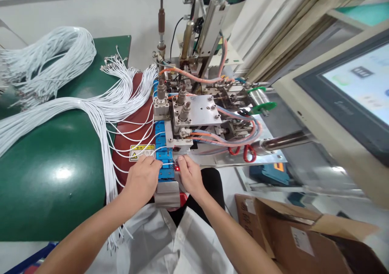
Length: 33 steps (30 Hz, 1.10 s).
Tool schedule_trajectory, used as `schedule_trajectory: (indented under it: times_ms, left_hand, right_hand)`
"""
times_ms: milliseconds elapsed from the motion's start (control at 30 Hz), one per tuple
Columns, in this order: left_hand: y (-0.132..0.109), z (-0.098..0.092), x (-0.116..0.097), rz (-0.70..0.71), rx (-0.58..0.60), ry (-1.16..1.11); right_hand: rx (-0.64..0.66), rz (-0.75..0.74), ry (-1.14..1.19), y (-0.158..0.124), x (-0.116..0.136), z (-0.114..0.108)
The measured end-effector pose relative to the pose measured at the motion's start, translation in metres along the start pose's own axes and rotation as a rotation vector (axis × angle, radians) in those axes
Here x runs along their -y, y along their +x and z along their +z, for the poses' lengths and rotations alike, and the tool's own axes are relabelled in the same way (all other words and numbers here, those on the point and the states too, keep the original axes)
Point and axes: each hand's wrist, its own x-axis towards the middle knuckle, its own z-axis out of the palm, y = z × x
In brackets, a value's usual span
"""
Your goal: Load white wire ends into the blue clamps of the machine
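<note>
My left hand (142, 178) is closed in a pinch on a white cable (167, 164), left of the blue fixture strip (165, 154). The cable runs across the strip toward my right hand (190, 174). That hand is closed at the strip's right side, thumb and fingers together beside a small red light (177, 169); what lies between the fingertips is hidden. Several other white cables lie across the strip farther up, their lengths joining a large bundle (91, 103) on the left. A yellow warning label (141, 151) sits just beyond my left hand.
Behind the strip stands a machine with a metal plate (199, 110), air hoses and a wire spool (259, 99). A screen (358, 75) juts in at right. Another cable coil (69, 47) rests on the green table (45, 193). A cardboard box (291, 229) stands lower right.
</note>
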Motion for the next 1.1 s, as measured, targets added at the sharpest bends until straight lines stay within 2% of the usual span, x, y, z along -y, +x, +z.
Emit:
schedule_trajectory:
  times_ms: [100, 200, 233, 267, 367, 433, 467, 567, 600, 667, 733, 867, 933, 1100]
  left_hand:
    - [-0.004, 0.002, 0.005, 0.053, -0.059, -0.059]
    - [-0.014, -0.012, 0.002, 0.087, -0.063, -0.087]
    - [-0.020, -0.019, 0.000, 0.123, 0.005, -0.112]
    - [-0.026, -0.027, -0.001, 0.157, 0.121, -0.145]
    - [-0.053, -0.041, 0.001, 0.337, 0.577, -0.213]
    - [-0.076, -0.034, 0.008, 0.366, 0.700, -0.151]
    - [-0.086, -0.025, 0.013, 0.371, 0.707, -0.098]
    - [-0.110, 0.008, 0.026, 0.305, 0.559, 0.215]
    - [-0.113, 0.017, 0.028, 0.312, 0.554, 0.310]
    - [-0.113, 0.024, 0.028, 0.358, 0.640, 0.439]
    - [-0.106, 0.017, 0.024, 0.412, 0.679, 0.462]
    - [-0.078, -0.015, 0.010, 0.501, 0.507, 0.318]
    - [-0.062, -0.026, 0.004, 0.526, 0.460, 0.185]
    - [-0.043, -0.030, 0.003, 0.481, 0.470, -0.023]
  right_hand:
    - [-0.114, -0.004, 0.117, -0.002, 0.002, -0.007]
    - [-0.122, -0.051, 0.249, -0.004, 0.007, -0.014]
    - [-0.113, -0.064, 0.276, -0.005, 0.009, -0.017]
    - [-0.103, -0.075, 0.293, -0.006, 0.011, -0.020]
    - [-0.067, -0.081, 0.299, -0.010, 0.018, -0.028]
    - [-0.045, -0.070, 0.303, -0.012, 0.021, -0.031]
    - [-0.037, -0.062, 0.306, -0.013, 0.023, -0.031]
    - [-0.018, -0.049, 0.300, -0.015, 0.025, -0.032]
    - [-0.014, -0.051, 0.293, -0.016, 0.025, -0.032]
    - [-0.006, -0.058, 0.280, -0.016, 0.026, -0.033]
    - [-0.004, -0.062, 0.274, -0.017, 0.026, -0.035]
    - [-0.011, -0.061, 0.289, -0.020, 0.026, -0.039]
    - [-0.010, -0.051, 0.295, -0.021, 0.028, -0.040]
    - [0.005, -0.028, 0.285, -0.021, 0.030, -0.038]
